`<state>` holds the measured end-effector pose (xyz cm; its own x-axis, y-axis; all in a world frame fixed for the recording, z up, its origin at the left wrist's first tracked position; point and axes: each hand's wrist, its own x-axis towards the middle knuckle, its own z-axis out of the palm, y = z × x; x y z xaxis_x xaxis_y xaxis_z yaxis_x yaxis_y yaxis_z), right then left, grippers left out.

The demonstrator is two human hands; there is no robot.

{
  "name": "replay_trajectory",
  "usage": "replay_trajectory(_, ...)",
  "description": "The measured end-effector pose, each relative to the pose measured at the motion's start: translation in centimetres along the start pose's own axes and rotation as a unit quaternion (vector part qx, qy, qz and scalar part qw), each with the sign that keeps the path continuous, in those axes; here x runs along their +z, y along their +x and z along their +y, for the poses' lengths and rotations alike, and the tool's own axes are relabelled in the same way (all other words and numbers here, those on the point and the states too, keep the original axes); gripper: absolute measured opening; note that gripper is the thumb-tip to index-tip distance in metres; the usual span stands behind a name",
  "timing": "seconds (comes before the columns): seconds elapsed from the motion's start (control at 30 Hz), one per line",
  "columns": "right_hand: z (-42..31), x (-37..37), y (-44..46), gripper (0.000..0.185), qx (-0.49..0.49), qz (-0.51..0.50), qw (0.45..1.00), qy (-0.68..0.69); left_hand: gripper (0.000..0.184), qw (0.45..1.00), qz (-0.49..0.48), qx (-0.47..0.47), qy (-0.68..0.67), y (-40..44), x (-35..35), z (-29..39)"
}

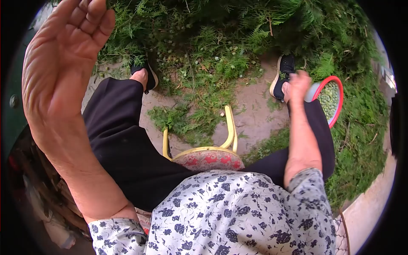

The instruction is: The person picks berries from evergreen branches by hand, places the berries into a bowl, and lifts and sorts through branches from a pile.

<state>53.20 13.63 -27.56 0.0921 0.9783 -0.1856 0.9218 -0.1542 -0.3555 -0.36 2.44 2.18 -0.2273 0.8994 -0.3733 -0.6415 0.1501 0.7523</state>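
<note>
My left hand (pixel 63 72) is raised at the upper left, close to the camera. Its palm faces me and looks bare; the upper frame edge cuts off part of the fingers. On the other side, my right hand (pixel 300 85) is over my right lower leg, near the black shoe (pixel 285 68). Motion smears its fingers, so whether they hold anything is unclear. Just right of that hand, a pale basin with a red rim (pixel 340 91) holds many small green cones (pixel 328 100). Cut evergreen branches (pixel 229 63) with scale-like leaves lie around my feet.
Between my legs is a low yellow-framed stool (pixel 230 127) with a red-patterned seat (pixel 208 160). A thick heap of greenery (pixel 191 21) spans the far side. More clippings (pixel 357 153) lie along the right, and pieces of wood (pixel 51 182) are at the lower left.
</note>
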Motion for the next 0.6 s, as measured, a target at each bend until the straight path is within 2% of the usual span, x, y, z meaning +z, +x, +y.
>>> replay_trajectory(0.03,-1.9,2.7,-2.7,0.023,-0.021,-0.119,0.991,0.054,0.037,1.0,-0.005,-0.006,-0.007,0.0,0.1,0.0)
replay_trajectory(0.07,-8.2,2.9,-7.2,0.025,-0.034,-0.243,0.969,0.031,0.037,1.0,-0.006,-0.008,-0.009,0.0,0.2,0.1)
replay_trajectory(0.1,-8.7,5.6,-10.4,0.03,0.155,-0.405,0.847,0.307,0.037,1.0,-0.007,-0.01,-0.012,0.0,0.3,0.1)
replay_trajectory(0.13,-12.3,6.3,-13.6,0.033,0.133,-0.428,0.876,0.179,0.037,0.999,-0.012,-0.013,-0.04,0.0,0.4,0.0)
replay_trajectory(0.17,-14.0,8.6,-16.3,0.029,0.072,-0.389,0.918,0.028,0.037,0.998,-0.013,-0.015,-0.055,-0.2,0.6,-0.2)
replay_trajectory(0.2,-13.3,11.6,-18.9,0.034,0.059,-0.375,0.921,0.085,0.037,0.997,-0.013,-0.017,-0.07,-0.4,0.8,-0.3)
replay_trajectory(0.27,-15.6,12.5,-22.8,0.04,-0.072,-0.302,0.941,-0.134,0.036,0.998,0.008,-0.025,-0.063,-0.4,1.0,0.0)
replay_trajectory(0.33,-15.5,13.6,-25.6,0.035,-0.084,-0.402,0.912,0.016,0.035,0.997,0.05,-0.026,-0.056,-0.5,0.6,0.5)
replay_trajectory(0.4,-16.0,12.8,-27.8,0.022,-0.109,-0.409,0.906,0.015,0.035,0.995,0.084,-0.017,-0.05,-0.6,0.0,0.9)
replay_trajectory(0.47,-16.0,12.8,-25.7,0.02,0.005,-0.37,0.928,0.032,0.034,0.995,0.079,-0.005,-0.053,-1.1,-0.4,1.0)
replay_trajectory(0.5,-14.4,13.9,-24.9,0.019,-0.011,-0.283,0.956,0.071,0.034,0.995,0.078,-0.004,-0.056,-1.3,-0.6,1.1)
replay_trajectory(0.53,-13.9,14.3,-23.7,0.018,0.011,-0.233,0.96,0.151,0.034,0.995,0.077,-0.001,-0.058,-1.5,-0.7,1.0)
replay_trajectory(0.6,-14.0,14.8,-21.7,0.019,0.019,-0.193,0.963,0.187,0.033,0.995,0.077,0.0,-0.065,-1.9,-0.7,1.1)
